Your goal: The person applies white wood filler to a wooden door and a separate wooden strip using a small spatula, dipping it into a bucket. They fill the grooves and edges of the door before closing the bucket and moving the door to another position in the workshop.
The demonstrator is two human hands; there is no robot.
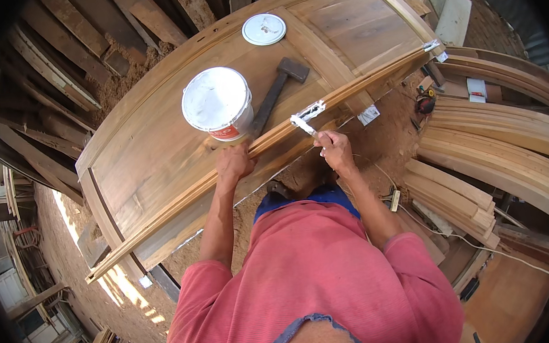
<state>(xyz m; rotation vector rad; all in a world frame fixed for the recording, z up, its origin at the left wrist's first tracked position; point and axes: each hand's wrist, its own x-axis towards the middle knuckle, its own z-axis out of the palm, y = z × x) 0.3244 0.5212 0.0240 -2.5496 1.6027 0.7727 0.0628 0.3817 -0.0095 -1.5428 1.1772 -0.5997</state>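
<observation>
A wooden panel door (176, 153) lies in front of me, with a long wooden strip (180, 203) along its near side. My left hand (234, 163) is closed around that strip, below a white bucket (217, 102) of white paste. In my right hand (335, 150) is a flat spreader (303, 125) coated with white paste; I cannot tell its exact kind. Its tip is at a smeared patch of white paste (313, 110) on the strip. A dark hammer (275, 97) lies on the door beside the bucket. Beyond it rests a round white lid (263, 29).
Stacked boards (491, 135) fill the right side, near a red and black power tool (425, 103) on the ground. A pale cable (450, 234) crosses the floor at right. More planks (53, 66) lean at the far left. Sawdust (66, 226) covers the ground.
</observation>
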